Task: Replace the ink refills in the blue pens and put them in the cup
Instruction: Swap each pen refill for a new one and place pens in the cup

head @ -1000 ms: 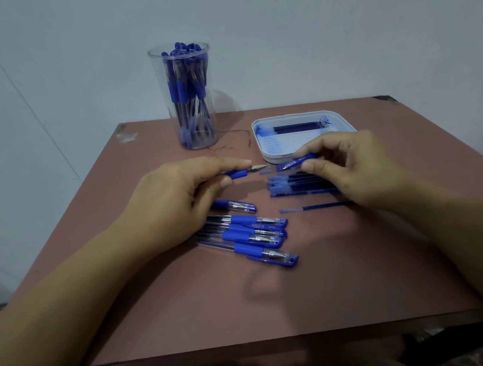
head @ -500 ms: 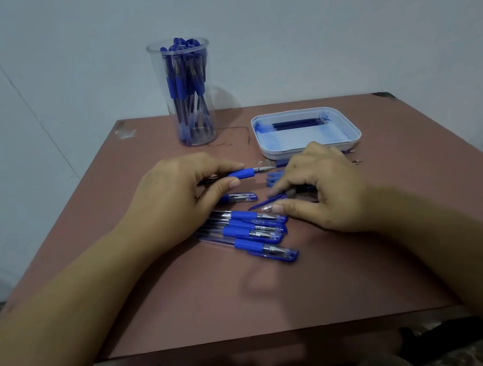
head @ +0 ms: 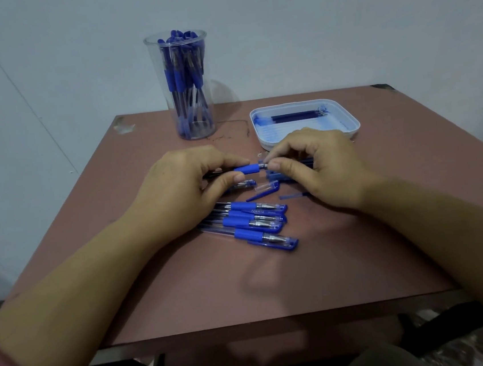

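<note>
Blue pen [head: 246,169]: left hand [head: 180,189] grips, right hand [head: 323,168] pinches.

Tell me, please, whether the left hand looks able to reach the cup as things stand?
Probably yes: only bare table lies between the left hand and the cup, which stands straight beyond it. The hand grips a pen, though, so it is occupied.

Reddish-brown counter [head: 274,283] before me, clear cup [head: 156,72] of blue pens [head: 184,78] at far edge, white tray [head: 354,124] holding refills [head: 296,116] to its right, capped pens [head: 250,220] side by side mid-counter, loose cap [head: 265,190] just beyond
</note>
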